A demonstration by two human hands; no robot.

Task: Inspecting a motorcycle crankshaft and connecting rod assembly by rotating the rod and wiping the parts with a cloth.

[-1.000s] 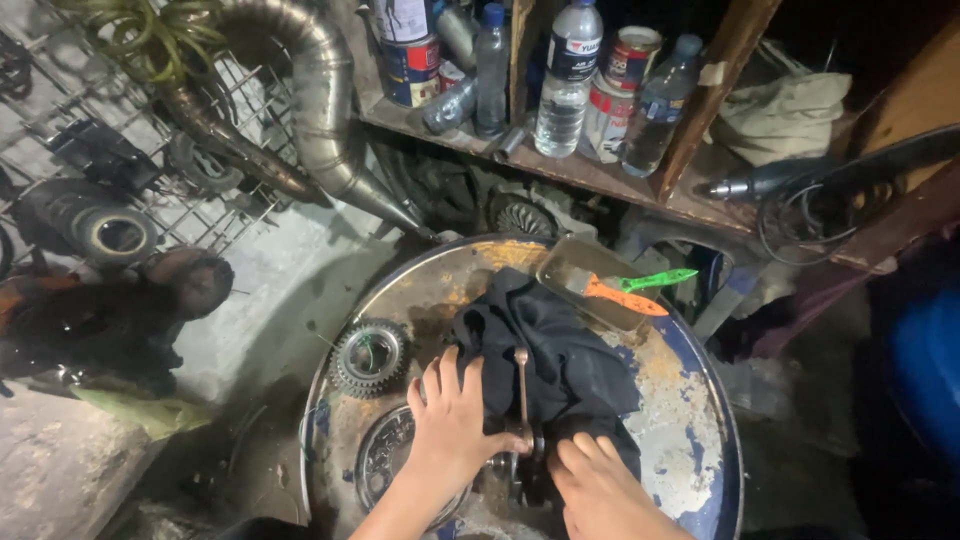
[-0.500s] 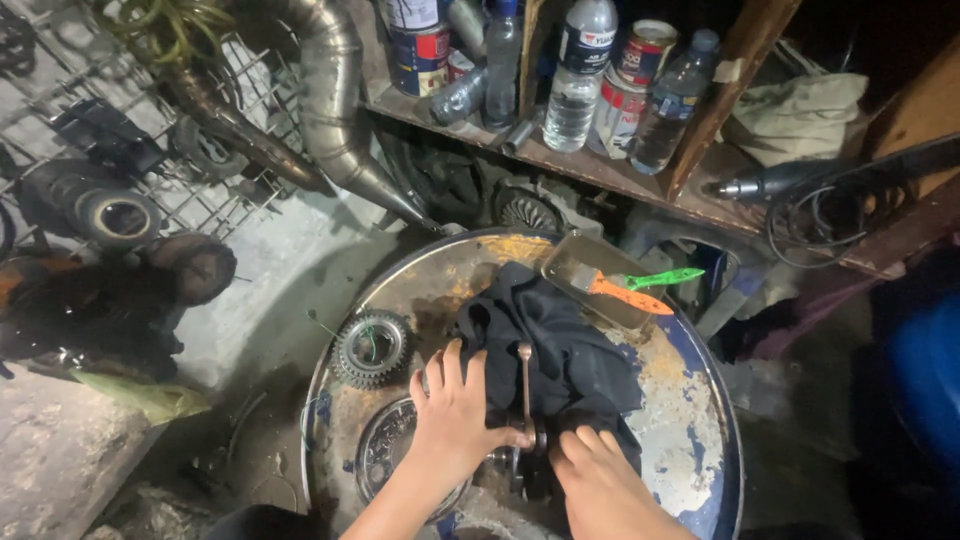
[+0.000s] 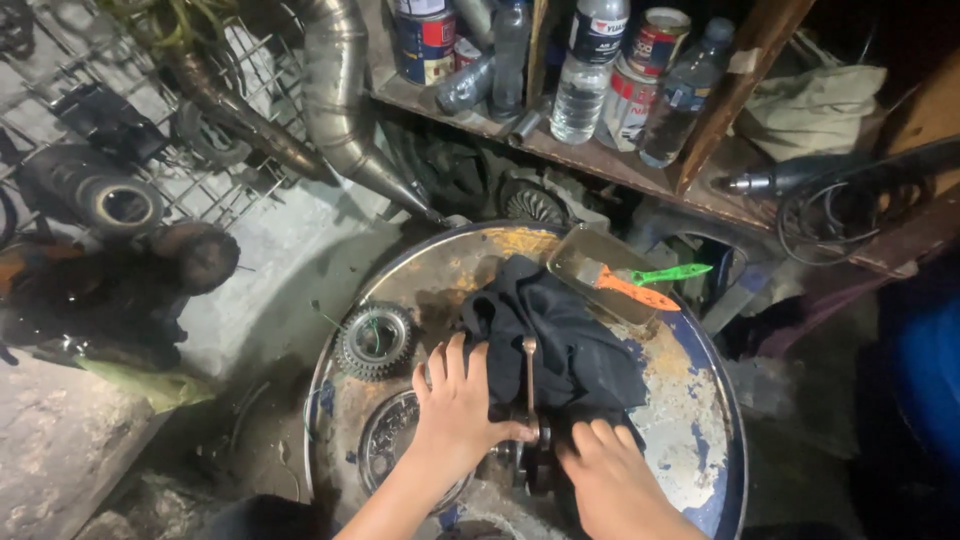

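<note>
Head view | crankshaft (image 3: 530,420) upright between hands | on drum top (image 3: 690,400)

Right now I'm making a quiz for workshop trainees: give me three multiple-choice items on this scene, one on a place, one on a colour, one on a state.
1. Where does the toothed gear lie?
A. on the drum top, beside the black cloth
B. on the shelf
C. in the metal tray

2. What colour is the brush handle in the metal tray?
A. blue
B. orange
C. white

3. How do the hands stand?
A. both raised in the air
B. both down at the crank part
C. one holding a bottle

Answers: 1 A, the gear rests on the rusty top beside the cloth. 2 B, the handle is orange. 3 B, the left hand and right hand flank the part.
</note>
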